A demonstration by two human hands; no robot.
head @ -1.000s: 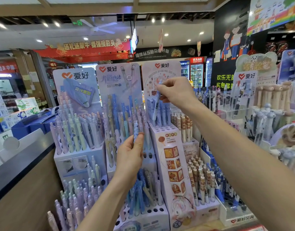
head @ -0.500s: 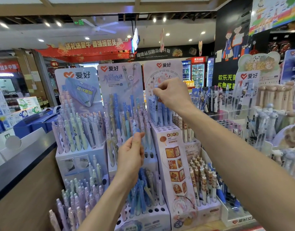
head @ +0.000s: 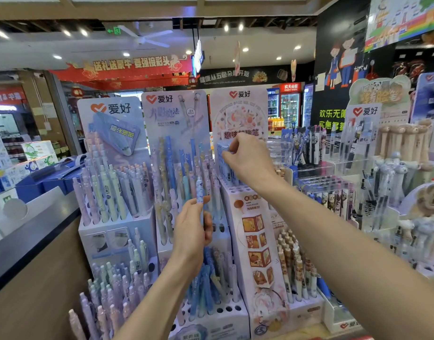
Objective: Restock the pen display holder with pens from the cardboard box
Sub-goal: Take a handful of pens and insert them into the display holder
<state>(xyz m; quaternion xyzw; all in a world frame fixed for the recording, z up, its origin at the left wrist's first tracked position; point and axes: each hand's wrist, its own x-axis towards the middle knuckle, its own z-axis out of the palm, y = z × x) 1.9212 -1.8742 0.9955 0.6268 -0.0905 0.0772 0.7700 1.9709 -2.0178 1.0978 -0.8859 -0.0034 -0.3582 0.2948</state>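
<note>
While both forearms run off the bottom and right edges of the picture, the two bare hands meet a crowded row of cardboard pen stands in a brightly lit shop. The lower end of the patterned pen (head: 200,192) is hidden behind the fingers of the left grip (head: 191,231). Only its pale blue and white top shows above the thumb. That grip is clenched on the pen, pinching it upright between thumb and fingertips, in front of the middle stand (head: 176,114) with its tall blue pens. The pen is apart from the display holder, to its left.

Higher and to the right, the right grip (head: 247,163) is at the back row of the display holder (head: 254,231), a white and pink tiered stand with food drawings down its front. Its fingers are curled, and thumb and forefinger pinch the top of a blue pen (head: 228,169) standing in that row. This pen is hard to separate from the blue pens just beside it, and the palm covers the right part of the row. Just below the hand, open round holes (head: 235,191) show in the holder's step. A lower tier holds cream and brown pens (head: 292,261). A dark surface (head: 27,239) with a wooden front lies at the left. Print on the stands is partly blurred.
</note>
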